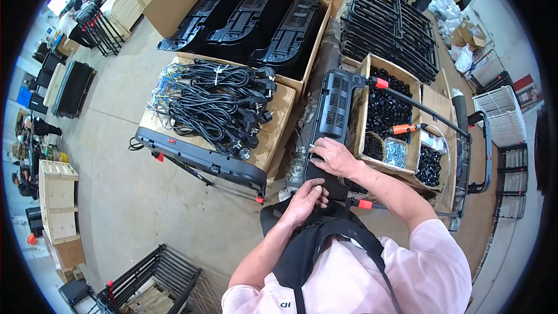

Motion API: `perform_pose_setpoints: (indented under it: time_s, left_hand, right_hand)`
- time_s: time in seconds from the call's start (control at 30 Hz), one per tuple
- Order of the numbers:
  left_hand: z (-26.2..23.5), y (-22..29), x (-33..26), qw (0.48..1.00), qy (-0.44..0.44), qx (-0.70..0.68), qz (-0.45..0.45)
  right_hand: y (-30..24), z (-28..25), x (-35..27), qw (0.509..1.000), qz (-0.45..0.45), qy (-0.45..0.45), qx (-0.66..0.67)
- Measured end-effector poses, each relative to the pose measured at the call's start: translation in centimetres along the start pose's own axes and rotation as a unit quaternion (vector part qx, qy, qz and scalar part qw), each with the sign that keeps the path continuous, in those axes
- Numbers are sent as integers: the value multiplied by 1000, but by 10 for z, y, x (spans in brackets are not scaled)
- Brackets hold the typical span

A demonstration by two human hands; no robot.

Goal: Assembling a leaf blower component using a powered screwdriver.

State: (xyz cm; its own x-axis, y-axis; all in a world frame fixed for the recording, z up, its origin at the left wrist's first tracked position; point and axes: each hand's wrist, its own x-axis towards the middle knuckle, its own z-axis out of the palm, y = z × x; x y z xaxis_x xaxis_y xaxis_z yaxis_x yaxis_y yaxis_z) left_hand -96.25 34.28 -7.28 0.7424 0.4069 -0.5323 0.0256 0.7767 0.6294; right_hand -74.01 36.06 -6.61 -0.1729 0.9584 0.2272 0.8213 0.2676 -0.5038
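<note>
A long black plastic housing [333, 117] with vent slots lies lengthwise before me, joined to a black tube frame [427, 106] with red end pieces. My right hand [335, 157] lies across its lower part, palm down, fingers bent over the left edge. Just below and left, my left hand [310, 199] is closed, fingertips pinched together close to the housing's near end. What those fingers hold, if anything, is too small to make out. Right of the housing stands a wooden parts box [364, 117] filled with small black pieces.
An orange screwdriver [408, 129] and a tray of silvery screws [396, 154] sit in the parts box. Bundled black power cables [212, 102] lie on cardboard at left, behind another black housing [200, 159]. A large carton [330, 14] holds several black covers. Frames [389, 29] are stacked behind.
</note>
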Motion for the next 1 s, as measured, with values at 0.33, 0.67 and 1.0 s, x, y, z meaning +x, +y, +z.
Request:
perform_pose_setpoints:
  time_s: [0.33, 0.67, 1.0]
  left_hand:
    - [-21, 6, 22, 998, 9, 20, 54]
    - [8, 37, 72, 998, 6, -47, 45]
    - [41, 48, 118, 998, 41, -49, 7]
  right_hand:
    - [-8, -37, -2, 972, 203, -23, 119]
    - [3, -75, -8, 943, 249, -66, 212]
    - [42, -80, -13, 977, 172, -43, 121]
